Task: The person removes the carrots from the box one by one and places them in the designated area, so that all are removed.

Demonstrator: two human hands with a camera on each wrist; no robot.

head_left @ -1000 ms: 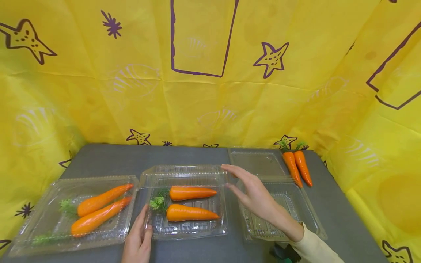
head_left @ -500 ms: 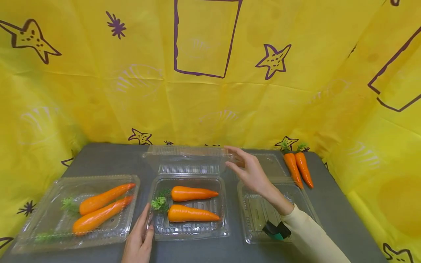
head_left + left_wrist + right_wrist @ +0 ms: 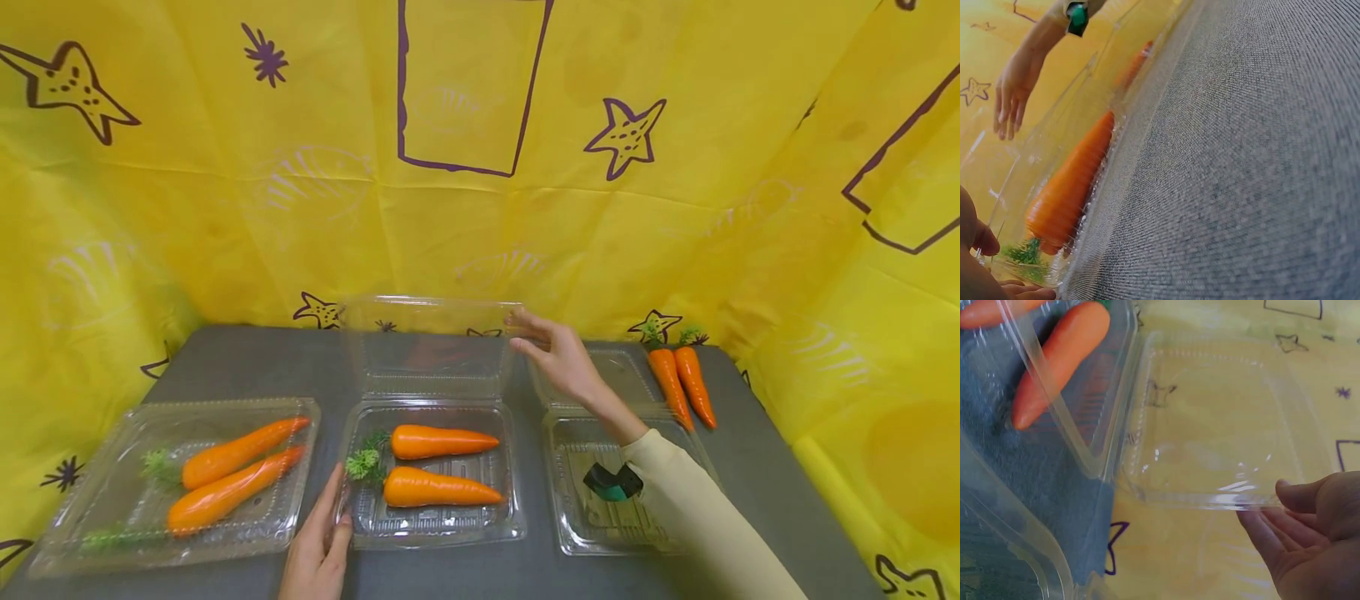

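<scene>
A clear plastic clamshell container point(image 3: 435, 533) stands in the middle of the table with its lid point(image 3: 435, 346) raised near upright. Two orange carrots point(image 3: 442, 486) with green tops lie side by side in its base. My left hand point(image 3: 317, 542) grips the base's left side, thumb and fingers point(image 3: 1029, 292) about the rim. The lid's right edge sits between the thumb and fingers of my right hand point(image 3: 558, 358), which pinches it; the right wrist view shows this hand point(image 3: 1310, 531) at the lid's corner.
On the left, a closed clear container point(image 3: 288, 533) holds two carrots point(image 3: 232, 492). An opened container point(image 3: 570, 542) stands on the right, partly under the right forearm. Two more carrots point(image 3: 693, 387) lie at the back right. A yellow printed cloth point(image 3: 480, 225) hangs behind the grey table point(image 3: 247, 358).
My right hand has moved up and back, swinging the middle container's lid from low over the carrots to near upright. The left hand stays at the base.
</scene>
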